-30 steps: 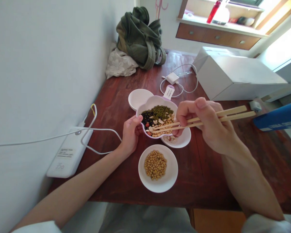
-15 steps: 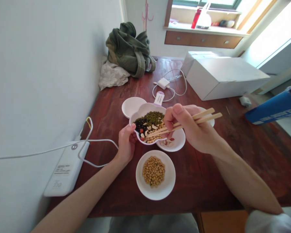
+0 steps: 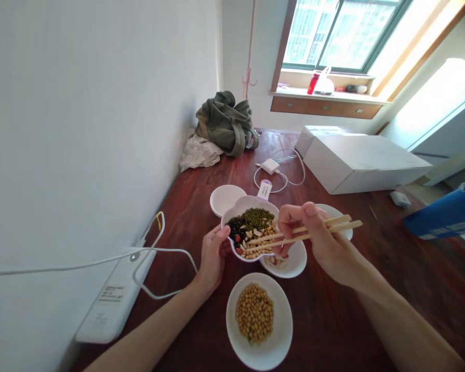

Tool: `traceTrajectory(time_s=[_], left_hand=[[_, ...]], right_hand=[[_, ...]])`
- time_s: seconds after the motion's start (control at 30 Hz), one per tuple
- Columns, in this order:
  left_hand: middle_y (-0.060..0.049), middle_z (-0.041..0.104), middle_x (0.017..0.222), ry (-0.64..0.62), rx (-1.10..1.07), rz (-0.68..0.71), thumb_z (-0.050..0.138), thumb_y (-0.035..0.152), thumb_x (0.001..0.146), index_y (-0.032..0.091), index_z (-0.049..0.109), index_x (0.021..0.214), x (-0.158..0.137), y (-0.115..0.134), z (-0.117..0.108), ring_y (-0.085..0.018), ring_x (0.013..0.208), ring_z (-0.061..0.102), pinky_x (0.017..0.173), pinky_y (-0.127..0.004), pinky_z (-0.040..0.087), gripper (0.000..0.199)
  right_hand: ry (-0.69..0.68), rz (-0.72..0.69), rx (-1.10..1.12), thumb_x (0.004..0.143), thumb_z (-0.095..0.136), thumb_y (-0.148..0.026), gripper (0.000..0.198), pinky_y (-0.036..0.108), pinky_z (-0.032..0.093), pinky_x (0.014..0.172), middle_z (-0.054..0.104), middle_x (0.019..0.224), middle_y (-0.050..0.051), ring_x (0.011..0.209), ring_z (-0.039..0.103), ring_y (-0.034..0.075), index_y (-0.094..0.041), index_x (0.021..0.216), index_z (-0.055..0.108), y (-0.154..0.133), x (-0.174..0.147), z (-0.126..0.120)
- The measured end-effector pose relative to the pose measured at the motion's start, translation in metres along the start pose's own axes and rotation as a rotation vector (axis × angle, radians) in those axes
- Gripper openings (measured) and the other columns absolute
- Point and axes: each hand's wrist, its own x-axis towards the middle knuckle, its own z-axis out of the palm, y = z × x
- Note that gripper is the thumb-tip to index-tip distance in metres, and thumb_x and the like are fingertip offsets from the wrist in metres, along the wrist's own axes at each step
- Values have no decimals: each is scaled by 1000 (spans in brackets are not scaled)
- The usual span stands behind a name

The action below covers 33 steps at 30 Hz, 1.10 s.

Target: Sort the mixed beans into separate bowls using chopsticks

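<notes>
My left hand (image 3: pixel 214 254) grips the rim of a scalloped white bowl (image 3: pixel 272 202) with a purplish edge. Inside it lie green beans (image 3: pixel 259 219), black beans (image 3: pixel 235 227), yellow soybeans, pale peanuts and a few red pieces. In my right hand (image 3: pixel 313 232) is a pair of wooden chopsticks (image 3: pixel 339 223), their tips among the peanuts and soybeans. Partly under the scalloped bowl stands a white bowl (image 3: pixel 298 261) with pale and red pieces. Closer to me, another white bowl (image 3: pixel 282 341) holds soybeans (image 3: pixel 254 313).
A white bowl (image 3: pixel 227 199) stands behind on the left, another (image 3: pixel 343 227) behind my right hand. A white power strip (image 3: pixel 114 305) with cables is at left. Farther off are a charger (image 3: pixel 270 166), a green bag (image 3: pixel 225 121), a white box (image 3: pixel 364 157) and a blue cylinder (image 3: pixel 442 214).
The camera view has tilted up, so everything sits lower and more of the window shows. Both hands keep their hold; the chopstick tips have spread slightly apart.
</notes>
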Motion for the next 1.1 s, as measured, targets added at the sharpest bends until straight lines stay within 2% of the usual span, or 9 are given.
traceTrajectory(time_s=[0.13, 0.37, 0.5, 0.67, 0.9, 1.0, 1.1], left_hand=[[-9, 85, 88, -5, -2, -7, 92, 54, 82, 13, 82, 104, -1, 1, 0, -30, 87, 83, 79, -39, 70, 48], [-8, 84, 87, -13, -24, 2, 93, 53, 81, 13, 81, 105, -1, 1, 1, -30, 87, 83, 77, -39, 70, 48], [-8, 83, 86, -3, -26, 6, 94, 52, 80, 13, 81, 105, -1, 1, 1, -30, 86, 83, 76, -39, 70, 48], [-7, 82, 82, -7, -19, 4, 95, 55, 79, 12, 81, 104, 0, 1, 0, -29, 82, 82, 73, -37, 69, 52], [-6, 81, 79, 6, 0, 8, 95, 57, 77, 13, 80, 102, 0, 3, 2, -28, 78, 82, 69, -35, 68, 53], [-6, 81, 78, 7, 0, 4, 95, 56, 77, 12, 80, 101, -1, 4, 3, -28, 78, 82, 69, -36, 68, 52], [-6, 80, 77, 0, 0, 8, 94, 56, 78, 13, 80, 101, -1, 4, 3, -29, 79, 82, 70, -37, 69, 51]], right_hand=[[36, 2, 1, 110, 32, -85, 76, 27, 56, 59, 71, 68, 5, 61, 74, 18, -21, 76, 55, 5, 2, 3], [41, -103, -50, 112, 48, -75, 67, 24, 57, 56, 63, 70, 1, 60, 70, 15, -20, 75, 58, 3, 3, 12], [72, -137, -93, 109, 54, -75, 66, 26, 59, 55, 63, 67, 2, 60, 69, 17, -20, 72, 59, 2, 5, 11], [111, -185, -97, 110, 53, -74, 67, 31, 58, 58, 71, 64, 5, 58, 71, 20, -21, 71, 64, -4, 4, -2], [207, -225, -120, 113, 51, -69, 67, 33, 54, 62, 71, 65, 6, 63, 72, 21, -21, 69, 67, -33, -18, -34], [174, -202, -171, 116, 43, -66, 67, 33, 54, 67, 72, 70, 5, 68, 73, 21, -22, 73, 66, -35, -25, -37], [94, -217, -212, 118, 35, -66, 66, 33, 52, 67, 71, 74, 5, 69, 71, 19, -22, 77, 63, -29, -22, -29]])
